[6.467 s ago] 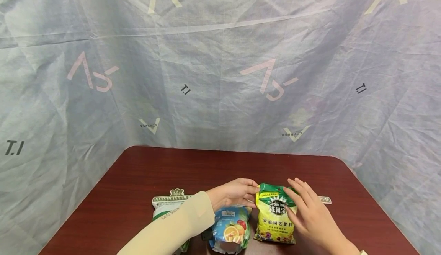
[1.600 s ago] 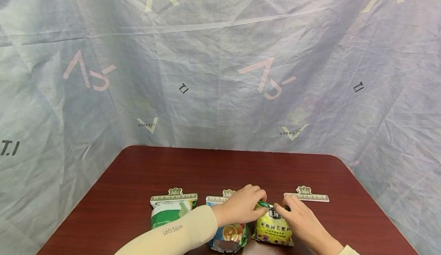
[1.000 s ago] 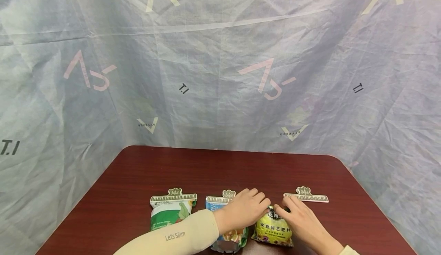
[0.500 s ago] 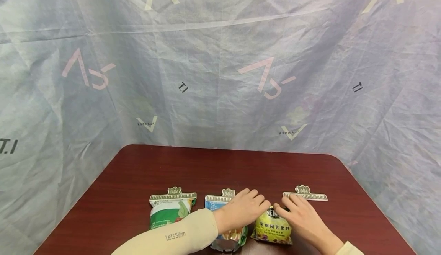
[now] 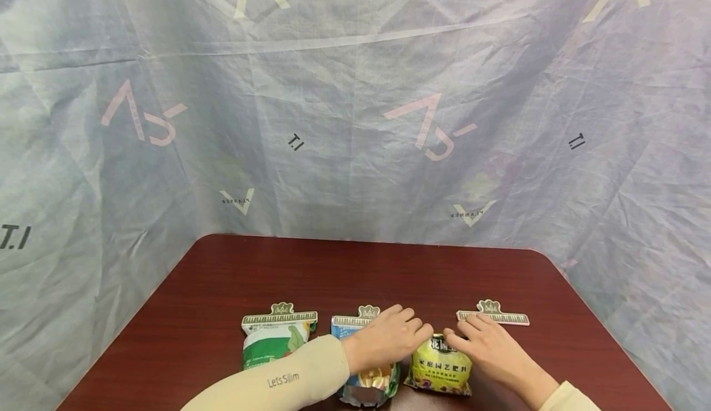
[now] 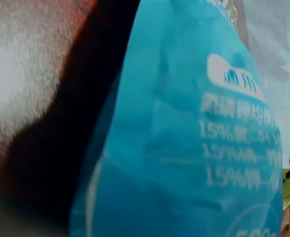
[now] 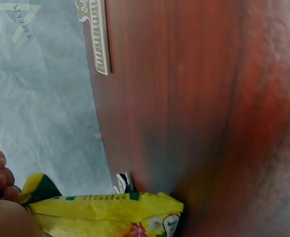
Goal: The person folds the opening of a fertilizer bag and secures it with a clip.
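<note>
A yellow fertilizer bag with flowers along its bottom sits between my hands. My left hand pinches its top edge at the left corner with bent fingers. At the right corner, my right hand grips the same edge between thumb and fingers. The bag's top is folded over and mostly hidden under the fingers; a green flap of it shows in the right wrist view. Under my left forearm lies a blue bag with a fruit picture, its top held by a long clip.
A green and white bag with a long clip across its top lies at the left, partly behind the sleeve. Another long clip lies loose on the dark red table, just beyond my right fingers. A grey printed cloth hangs behind.
Earlier the yellow bag showed its full height with a green top; that top is now folded down and the bag looks shorter. Over the last second both hands have barely moved.
</note>
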Tool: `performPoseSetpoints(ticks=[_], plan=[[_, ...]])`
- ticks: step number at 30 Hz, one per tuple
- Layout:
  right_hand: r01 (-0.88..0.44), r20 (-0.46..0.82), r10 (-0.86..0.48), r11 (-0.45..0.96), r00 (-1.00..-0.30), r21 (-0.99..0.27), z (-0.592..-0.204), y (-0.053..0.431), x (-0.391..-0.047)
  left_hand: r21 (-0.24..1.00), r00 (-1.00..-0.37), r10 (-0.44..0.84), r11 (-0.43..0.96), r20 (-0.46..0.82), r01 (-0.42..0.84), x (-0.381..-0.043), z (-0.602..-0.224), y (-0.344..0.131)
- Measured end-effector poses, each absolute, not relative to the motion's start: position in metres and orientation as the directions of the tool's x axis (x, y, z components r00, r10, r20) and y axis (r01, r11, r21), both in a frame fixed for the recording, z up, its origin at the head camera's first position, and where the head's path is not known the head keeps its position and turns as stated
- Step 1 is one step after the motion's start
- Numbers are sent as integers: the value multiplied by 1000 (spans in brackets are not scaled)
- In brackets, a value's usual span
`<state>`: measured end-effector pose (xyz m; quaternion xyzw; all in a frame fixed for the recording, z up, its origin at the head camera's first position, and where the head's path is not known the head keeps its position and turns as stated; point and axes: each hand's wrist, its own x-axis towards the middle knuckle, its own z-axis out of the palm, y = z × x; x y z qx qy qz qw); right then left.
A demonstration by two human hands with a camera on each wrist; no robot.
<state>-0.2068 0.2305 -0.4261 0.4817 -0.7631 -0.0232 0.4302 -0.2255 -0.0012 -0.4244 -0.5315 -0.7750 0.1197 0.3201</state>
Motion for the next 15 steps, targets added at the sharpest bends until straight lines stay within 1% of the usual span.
performPoseSetpoints(ticks=[6,10,15], plan=[[-721,622,-771,508,-137,471,-425,232,-209,-538,-191,902,389,387,748,-229,-427,-3],[-718,602,-788,493,-128,492,-425,235,-211,-541,-190,906,383,379,748,-231,-428,-4],[-760,610,-790,433,-61,485,-424,236,-213,-545,-179,911,371,373,752,-231,-430,-6]])
